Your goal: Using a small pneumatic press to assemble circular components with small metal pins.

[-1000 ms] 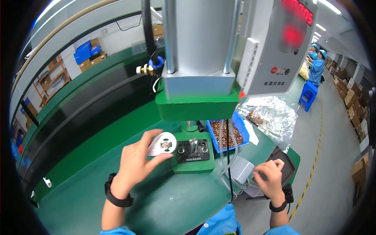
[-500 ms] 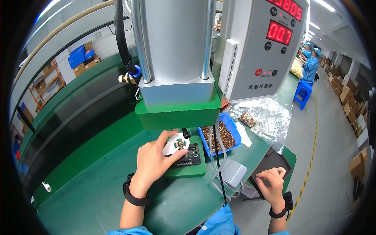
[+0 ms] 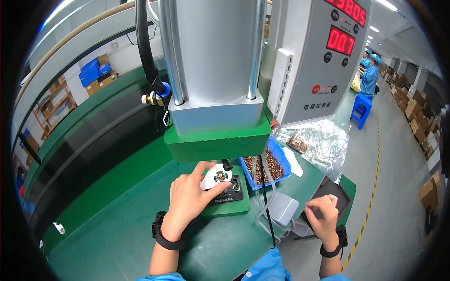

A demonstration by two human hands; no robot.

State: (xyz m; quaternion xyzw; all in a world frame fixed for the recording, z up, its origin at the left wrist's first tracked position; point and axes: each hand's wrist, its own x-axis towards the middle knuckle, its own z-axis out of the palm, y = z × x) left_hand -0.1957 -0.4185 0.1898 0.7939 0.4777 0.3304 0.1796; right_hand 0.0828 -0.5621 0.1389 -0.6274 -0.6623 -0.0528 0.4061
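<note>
My left hand [image 3: 188, 194] pinches the rim of a white, rounded plastic part [image 3: 209, 179] between thumb and fingers. The part has a ring of openings around a metallic centre. It is over a black fixture plate [image 3: 230, 189] on a green base [image 3: 236, 209], under the black tip [image 3: 227, 165] of a press [image 3: 215, 145]; whether it touches the plate I cannot tell. My right hand [image 3: 323, 214] is raised at the table's right side, its fingers curled and thumb brought to the index finger. Anything within that pinch is too small or hidden to make out.
A blue bin [image 3: 287, 171] of small coppery parts stands right of the press. Beyond it lies a clear plastic bag [image 3: 323, 140]. A grey box-shaped device [image 3: 283, 208] with hoses sits nearer. The control box [image 3: 309, 70] hangs upper right; two people work far off.
The whole view has shifted slightly. My left hand keeps its grip on the white part over the fixture. My right hand has moved a little left, fingers still curled.
</note>
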